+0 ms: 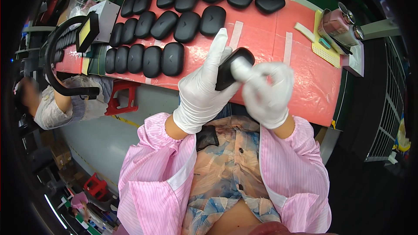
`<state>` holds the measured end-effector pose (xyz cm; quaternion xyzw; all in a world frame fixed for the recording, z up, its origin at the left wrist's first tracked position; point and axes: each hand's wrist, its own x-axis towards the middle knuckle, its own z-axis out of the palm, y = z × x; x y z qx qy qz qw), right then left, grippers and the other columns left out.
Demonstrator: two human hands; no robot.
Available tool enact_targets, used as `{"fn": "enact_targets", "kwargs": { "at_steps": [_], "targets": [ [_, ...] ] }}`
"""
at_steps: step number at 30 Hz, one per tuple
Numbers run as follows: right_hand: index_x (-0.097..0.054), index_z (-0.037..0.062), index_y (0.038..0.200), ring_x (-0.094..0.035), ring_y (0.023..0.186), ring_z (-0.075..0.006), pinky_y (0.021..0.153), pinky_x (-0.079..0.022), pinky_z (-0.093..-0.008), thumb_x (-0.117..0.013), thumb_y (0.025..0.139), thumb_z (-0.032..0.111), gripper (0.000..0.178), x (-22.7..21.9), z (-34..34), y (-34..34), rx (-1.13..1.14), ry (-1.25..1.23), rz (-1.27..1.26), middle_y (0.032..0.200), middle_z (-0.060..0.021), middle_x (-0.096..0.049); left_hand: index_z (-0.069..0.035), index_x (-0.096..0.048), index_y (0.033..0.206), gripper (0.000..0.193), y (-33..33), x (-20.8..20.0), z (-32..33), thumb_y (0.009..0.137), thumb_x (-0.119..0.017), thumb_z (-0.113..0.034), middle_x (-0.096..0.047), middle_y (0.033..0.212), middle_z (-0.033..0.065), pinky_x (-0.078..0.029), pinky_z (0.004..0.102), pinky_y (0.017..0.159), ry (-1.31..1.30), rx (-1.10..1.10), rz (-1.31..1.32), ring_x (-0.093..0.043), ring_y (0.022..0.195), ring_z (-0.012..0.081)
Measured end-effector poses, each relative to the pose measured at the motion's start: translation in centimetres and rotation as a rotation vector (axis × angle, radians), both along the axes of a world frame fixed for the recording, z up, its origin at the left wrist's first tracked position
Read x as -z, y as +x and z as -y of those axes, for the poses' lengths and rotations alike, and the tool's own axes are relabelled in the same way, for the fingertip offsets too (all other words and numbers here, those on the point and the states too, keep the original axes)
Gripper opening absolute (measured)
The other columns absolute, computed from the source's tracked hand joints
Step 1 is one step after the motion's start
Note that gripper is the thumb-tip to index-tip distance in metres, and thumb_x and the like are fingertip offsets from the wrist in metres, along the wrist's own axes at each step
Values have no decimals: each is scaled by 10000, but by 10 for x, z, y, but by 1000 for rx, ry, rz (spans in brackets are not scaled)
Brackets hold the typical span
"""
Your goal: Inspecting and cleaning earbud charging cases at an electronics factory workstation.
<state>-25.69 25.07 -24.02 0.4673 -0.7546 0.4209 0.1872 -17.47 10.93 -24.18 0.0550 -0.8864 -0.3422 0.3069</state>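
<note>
A black rounded oblong case (229,70) rests tilted in my white-gloved left hand (201,88), whose fingers and thumb close around its sides. Over the case's upper face is my right hand (269,91), also gloved in white and smeared by motion. Its fingers are curled into a pinch, and a small white wad (242,68) at their tips touches the case. Whether that wad is cloth or a gloved fingertip is too blurred to say. Beyond my left hand, similar black cases (173,59) lie in three rows across the red table covering (261,39).
At the table's right end stand bottles with metal tops (342,21) beside a yellow perforated pad (327,54). On the left are a black flexible-neck lamp (51,72) and a white box (104,19). Another person (65,104) sits left, near a red stool (123,96).
</note>
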Motion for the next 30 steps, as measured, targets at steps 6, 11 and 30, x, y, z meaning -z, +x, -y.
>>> {"fn": "enact_targets", "kwargs": {
  "at_steps": [6, 11, 30],
  "targets": [
    [-698, 24, 1057, -602, 896, -163, 811, -467, -277, -572, 850, -90, 268, 11, -3, -30, -67, -263, 732, 1005, -112, -639, -20, -471, 1383, 628, 0, -4, 4, 804, -714, -16, -559, 1313, 48, -500, 342, 951, 1411, 260, 283, -598, 1100, 174],
    [-732, 95, 1026, -600, 795, -225, 727, -485, -337, -620, 708, -58, 370, -8, 12, -33, -244, 60, 214, 827, -55, -615, 6, -533, 1294, 525, -1, -11, 9, 976, -463, -406, -608, 1226, 79, -472, 344, 978, 1952, 391, 198, -595, 1113, 186],
    [-763, 134, 1005, -511, 638, -170, 584, -411, -289, -626, 616, -71, 461, 38, -16, -8, -458, -5, 85, 742, -12, -551, 17, -528, 1292, 444, -5, -6, 0, 990, -458, -301, -592, 1286, 134, -527, 391, 937, 1939, 142, 77, -628, 1085, 236]
  ]
}}
